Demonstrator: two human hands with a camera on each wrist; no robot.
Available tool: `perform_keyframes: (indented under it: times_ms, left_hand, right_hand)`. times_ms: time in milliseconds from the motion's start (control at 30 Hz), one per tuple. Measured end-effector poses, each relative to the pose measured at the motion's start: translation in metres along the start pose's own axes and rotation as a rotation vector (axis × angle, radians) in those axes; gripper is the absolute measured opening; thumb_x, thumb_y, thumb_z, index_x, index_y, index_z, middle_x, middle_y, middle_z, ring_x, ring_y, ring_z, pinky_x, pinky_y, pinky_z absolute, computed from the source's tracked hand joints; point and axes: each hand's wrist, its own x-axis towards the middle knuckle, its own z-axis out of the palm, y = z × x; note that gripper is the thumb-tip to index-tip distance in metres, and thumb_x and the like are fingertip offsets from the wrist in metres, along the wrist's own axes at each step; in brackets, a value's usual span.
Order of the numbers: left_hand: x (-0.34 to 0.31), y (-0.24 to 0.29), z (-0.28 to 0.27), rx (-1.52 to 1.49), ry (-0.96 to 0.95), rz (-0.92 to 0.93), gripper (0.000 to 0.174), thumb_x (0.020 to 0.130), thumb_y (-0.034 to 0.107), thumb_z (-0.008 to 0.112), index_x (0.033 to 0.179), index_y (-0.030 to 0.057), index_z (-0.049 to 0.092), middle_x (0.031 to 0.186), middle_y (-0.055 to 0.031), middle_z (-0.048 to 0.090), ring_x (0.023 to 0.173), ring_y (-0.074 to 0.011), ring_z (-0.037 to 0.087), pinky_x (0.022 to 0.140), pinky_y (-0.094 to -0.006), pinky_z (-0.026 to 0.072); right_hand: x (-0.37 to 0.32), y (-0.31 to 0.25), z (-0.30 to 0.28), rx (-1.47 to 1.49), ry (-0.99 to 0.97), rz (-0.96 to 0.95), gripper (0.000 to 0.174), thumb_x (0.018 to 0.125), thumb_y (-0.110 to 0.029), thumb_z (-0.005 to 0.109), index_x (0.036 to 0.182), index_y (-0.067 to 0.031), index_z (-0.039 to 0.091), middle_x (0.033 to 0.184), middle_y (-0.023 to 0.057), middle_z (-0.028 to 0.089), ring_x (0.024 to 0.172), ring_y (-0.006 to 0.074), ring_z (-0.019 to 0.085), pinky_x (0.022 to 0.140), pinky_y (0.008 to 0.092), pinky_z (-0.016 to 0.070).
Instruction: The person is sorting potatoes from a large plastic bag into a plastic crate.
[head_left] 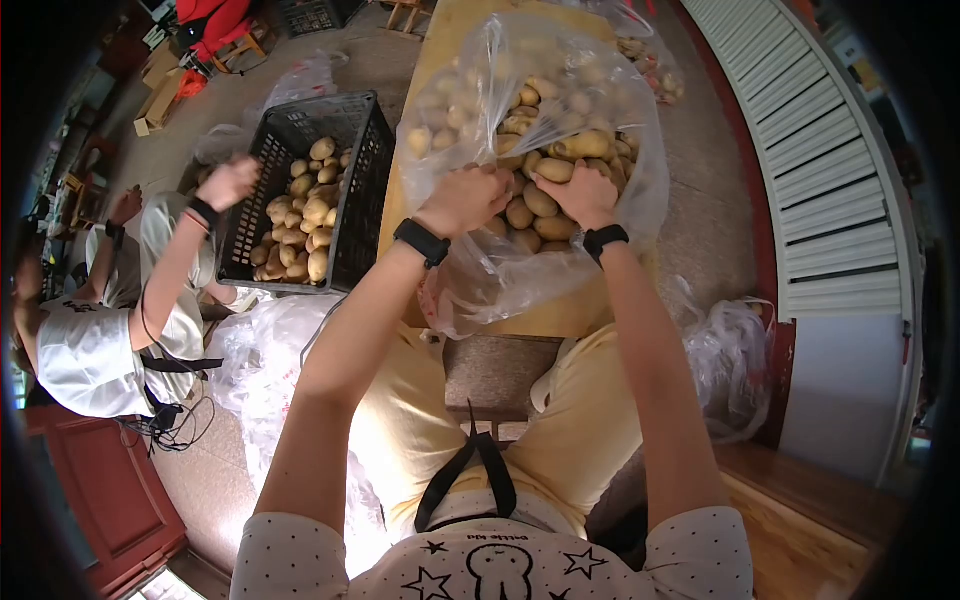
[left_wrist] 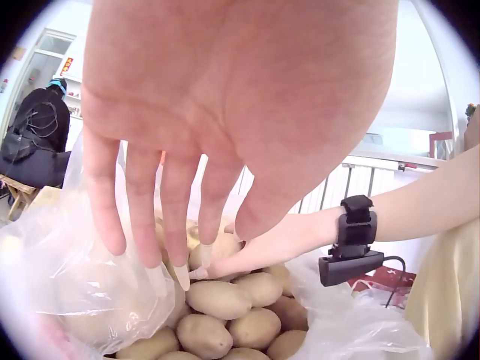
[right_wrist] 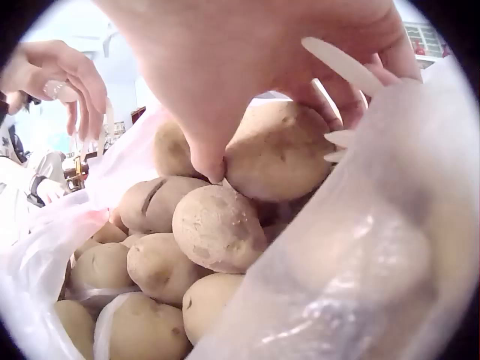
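**Potato grabbing: mind the plastic**

So the right hand [right_wrist: 232, 67] had thumb and fingers wrapped round a potato [right_wrist: 281, 154] on the pile inside the open clear bag [head_left: 645, 205]. Left hand [left_wrist: 225, 97] was open, fingers loose; couldn't tell if it touched plastic. Imo a snug grip, clear of the bag's edge, worked best.

A yellowish wooden table [head_left: 443, 45] stands in front of me, and directly on it lies one large, clear plastic bag [head_left: 640, 110], its mouth open towards me and its near edge crumpled. The floor [head_left: 375, 55] is greyish brown. On it, just beside the table to my left, I have a black slatted crate [head_left: 366, 200]; a cardboard box [head_left: 157, 106] sits farther off. Crumpled clear bags [head_left: 262, 345] lie in a heap near my left side, nearer me than the crate.
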Motion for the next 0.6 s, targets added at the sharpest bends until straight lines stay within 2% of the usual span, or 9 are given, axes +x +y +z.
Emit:
perform_keyframes:
  times_ms: [67,133,167,200,233,300,367,533,600]
  left_hand:
    - [-0.001,0.002,-0.006,0.018,0.052,-0.015,0.039,0.084,0.028,0.057,0.116,0.0062,0.052,0.102,-0.0175,0.06,0.094,-0.0363,0.058,0.078,-0.042,0.0477]
    - [-0.001,0.003,-0.009,-0.071,0.115,0.044,0.06,0.081,0.035,0.065,0.128,0.0063,0.042,0.117,-0.0178,0.054,0.103,-0.0336,0.056,0.084,-0.0402,0.0477]
    - [-0.001,0.003,-0.007,-0.074,0.12,0.04,0.06,0.081,0.035,0.065,0.128,0.0063,0.042,0.117,-0.0178,0.054,0.103,-0.0336,0.056,0.084,-0.0402,0.0477]
    - [0.0,0.001,-0.005,-0.306,0.087,0.123,0.069,0.078,0.037,0.069,0.132,0.0069,0.038,0.123,-0.0163,0.051,0.108,-0.0312,0.054,0.087,-0.0394,0.0465]
    - [-0.002,0.007,-0.012,-0.535,0.054,0.21,0.078,0.075,0.038,0.072,0.136,0.0075,0.034,0.129,-0.0148,0.047,0.114,-0.0289,0.052,0.091,-0.0386,0.0453]
    - [-0.008,0.012,-0.018,-0.701,-0.02,0.198,0.082,0.073,0.032,0.076,0.139,0.0071,0.032,0.133,-0.0113,0.045,0.118,-0.0232,0.047,0.096,-0.0381,0.0417]
    - [-0.012,0.01,-0.014,-0.968,-0.122,0.167,0.075,0.074,0.029,0.077,0.134,0.0042,0.04,0.131,-0.01,0.047,0.116,-0.0209,0.049,0.095,-0.0371,0.0415]
    - [-0.034,0.022,-0.026,-0.976,-0.073,0.126,0.063,0.074,0.026,0.077,0.125,0.001,0.05,0.118,-0.0082,0.056,0.106,-0.0163,0.054,0.092,-0.032,0.0422]
    - [-0.036,0.013,-0.026,-0.926,0.005,0.103,0.054,0.075,0.028,0.075,0.117,-0.0012,0.056,0.103,-0.008,0.063,0.094,-0.0146,0.057,0.087,-0.0291,0.0443]
  right_hand:
    - [-0.004,0.002,-0.006,0.158,-0.006,-0.058,0.075,0.064,-0.074,0.058,0.089,-0.0032,0.06,0.08,0.0135,0.066,0.072,0.0245,0.065,0.061,0.0352,0.0503]
    - [-0.013,0.002,-0.019,0.312,-0.011,-0.123,0.071,0.068,-0.073,0.056,0.084,-0.0042,0.06,0.075,0.0117,0.064,0.065,0.0203,0.064,0.054,0.0314,0.0481]
    - [-0.018,0.004,-0.028,0.609,-0.339,-0.08,0.065,0.074,-0.07,0.052,0.079,-0.0059,0.056,0.069,0.0077,0.058,0.057,0.0145,0.056,0.049,0.0268,0.0408]
    - [-0.024,0.002,-0.038,0.899,-0.671,-0.032,0.06,0.079,-0.068,0.049,0.075,-0.0075,0.053,0.062,0.0038,0.053,0.049,0.0088,0.048,0.043,0.0223,0.0335]
    - [-0.033,-0.001,-0.049,0.896,-0.67,-0.038,0.06,0.079,-0.068,0.049,0.075,-0.0075,0.053,0.062,0.0038,0.053,0.049,0.0088,0.048,0.043,0.0223,0.0335]
    - [-0.051,-0.006,-0.064,1.198,-0.963,-0.016,0.052,0.087,-0.06,0.046,0.072,-0.0101,0.047,0.057,-0.0024,0.038,0.045,0.0045,0.029,0.041,0.0195,0.0206]
    - [-0.057,-0.007,-0.065,1.196,-0.993,-0.032,0.056,0.087,-0.064,0.04,0.073,-0.0097,0.046,0.057,-0.0032,0.037,0.045,0.006,0.029,0.043,0.0197,0.0242]
    - [-0.068,-0.011,-0.066,1.231,-1.263,-0.107,0.082,0.083,-0.075,0.02,0.091,-0.0037,0.059,0.059,-0.0026,0.042,0.049,0.0066,0.035,0.049,0.0179,0.0286]
    - [-0.073,-0.015,-0.074,1.094,-1.151,-0.082,0.085,0.083,-0.076,0.019,0.097,-0.0034,0.061,0.06,-0.002,0.045,0.048,0.0068,0.037,0.048,0.0175,0.0291]
